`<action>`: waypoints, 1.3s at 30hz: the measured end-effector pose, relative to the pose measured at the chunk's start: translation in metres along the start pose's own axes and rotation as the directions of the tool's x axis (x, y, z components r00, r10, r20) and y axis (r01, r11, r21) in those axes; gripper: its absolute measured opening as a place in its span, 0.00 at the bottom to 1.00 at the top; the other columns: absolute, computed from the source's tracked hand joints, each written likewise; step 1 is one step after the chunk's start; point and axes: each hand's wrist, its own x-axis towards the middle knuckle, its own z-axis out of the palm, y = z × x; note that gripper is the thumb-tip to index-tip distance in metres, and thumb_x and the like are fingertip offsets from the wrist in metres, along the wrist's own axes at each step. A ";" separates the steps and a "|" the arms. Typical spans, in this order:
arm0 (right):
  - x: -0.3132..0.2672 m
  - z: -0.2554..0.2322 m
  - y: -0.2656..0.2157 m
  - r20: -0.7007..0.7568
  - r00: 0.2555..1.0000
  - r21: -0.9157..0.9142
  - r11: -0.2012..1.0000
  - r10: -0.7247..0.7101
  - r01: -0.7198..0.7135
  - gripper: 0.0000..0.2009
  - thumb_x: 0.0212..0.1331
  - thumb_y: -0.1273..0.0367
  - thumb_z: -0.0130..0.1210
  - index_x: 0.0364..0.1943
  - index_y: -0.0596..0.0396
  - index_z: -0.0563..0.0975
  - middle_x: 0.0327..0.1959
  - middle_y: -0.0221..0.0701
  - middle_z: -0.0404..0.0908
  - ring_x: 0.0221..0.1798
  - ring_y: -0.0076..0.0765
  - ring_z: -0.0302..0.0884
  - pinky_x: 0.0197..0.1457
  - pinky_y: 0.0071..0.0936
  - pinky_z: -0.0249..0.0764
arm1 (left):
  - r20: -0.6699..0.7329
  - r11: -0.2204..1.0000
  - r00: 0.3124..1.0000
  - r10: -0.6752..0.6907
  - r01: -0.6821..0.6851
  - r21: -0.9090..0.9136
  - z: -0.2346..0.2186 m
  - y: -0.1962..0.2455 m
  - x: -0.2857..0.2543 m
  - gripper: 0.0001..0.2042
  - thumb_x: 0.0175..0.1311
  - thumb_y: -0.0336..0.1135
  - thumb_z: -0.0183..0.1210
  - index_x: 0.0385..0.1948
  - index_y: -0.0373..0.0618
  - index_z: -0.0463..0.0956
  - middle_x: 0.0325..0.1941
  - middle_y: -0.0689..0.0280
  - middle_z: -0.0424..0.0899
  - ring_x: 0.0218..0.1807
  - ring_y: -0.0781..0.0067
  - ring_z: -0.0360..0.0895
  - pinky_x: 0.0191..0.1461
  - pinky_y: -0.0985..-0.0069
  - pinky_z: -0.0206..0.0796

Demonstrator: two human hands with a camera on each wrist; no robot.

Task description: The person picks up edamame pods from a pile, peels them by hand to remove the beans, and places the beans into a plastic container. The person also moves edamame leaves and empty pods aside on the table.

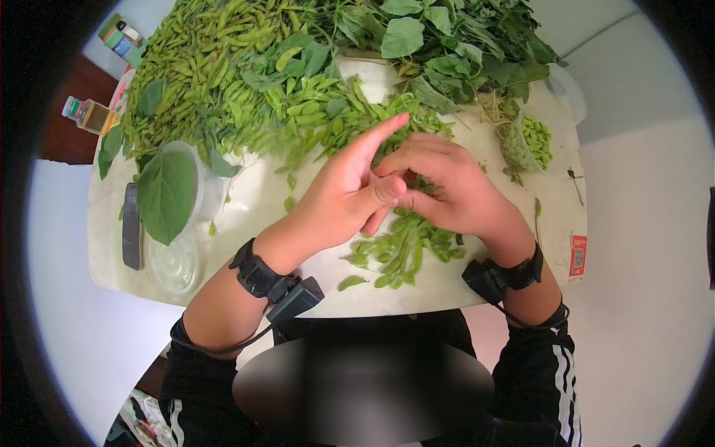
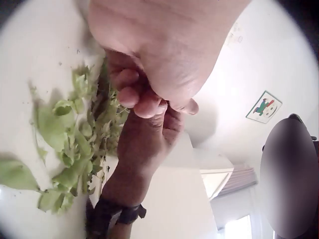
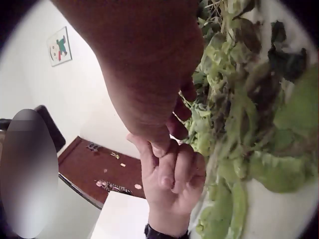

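Both hands work at chest front, over the table (image 1: 320, 287). Left hand (image 1: 335, 197): index finger extended, thumb angled in, other fingers curled. Right hand (image 1: 462, 186): fingers bent, thumb and fingertips meeting the left hand's. Whether either pinches anything cannot be told; the fingers cover the contact point. The tips meet probably so that both hands can bear on one small spot.

Small heap of green pods (image 1: 406, 249) lies just beside the hands, on the person's side; presumably placed for short reach. Larger pod pile (image 1: 223, 52) spreads beyond, leafy stems (image 1: 447, 37) to its right. Green beans (image 1: 538, 141) sit in a clear container at right, apart from the pods, likely to avoid mixing. At left, a broad leaf (image 1: 165, 195) rests against a clear tub (image 1: 207, 182); round lid (image 1: 175, 268) near it, reason unclear.
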 end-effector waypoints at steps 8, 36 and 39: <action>-0.007 -0.002 -0.004 0.075 0.990 0.233 0.964 0.116 -0.130 0.06 0.52 0.75 0.63 0.33 0.57 0.78 0.27 0.32 0.79 0.30 0.34 0.76 0.34 0.28 0.71 | 0.041 0.998 0.999 -0.022 0.024 -0.058 0.003 -0.001 -0.001 0.37 0.68 0.47 0.58 0.72 0.43 0.48 0.23 0.70 0.74 0.17 0.84 0.68 0.22 0.84 0.61; -0.005 -0.024 0.014 0.014 1.000 -0.086 0.996 0.024 -0.022 0.10 0.45 0.72 0.66 0.31 0.56 0.78 0.31 0.34 0.79 0.39 0.43 0.75 0.45 0.34 0.69 | -0.129 0.900 0.958 0.258 -0.190 0.392 -0.004 -0.013 0.008 0.22 0.58 0.25 0.64 0.54 0.42 0.66 0.37 0.65 0.81 0.40 0.74 0.77 0.49 0.76 0.68; -0.011 -0.020 0.016 0.050 0.994 0.003 0.995 0.099 -0.099 0.10 0.48 0.72 0.67 0.33 0.58 0.78 0.30 0.33 0.79 0.36 0.39 0.75 0.42 0.31 0.70 | -0.150 0.946 0.970 0.190 -0.141 0.291 -0.007 -0.013 0.009 0.26 0.59 0.26 0.64 0.57 0.41 0.62 0.40 0.66 0.81 0.41 0.78 0.76 0.50 0.78 0.67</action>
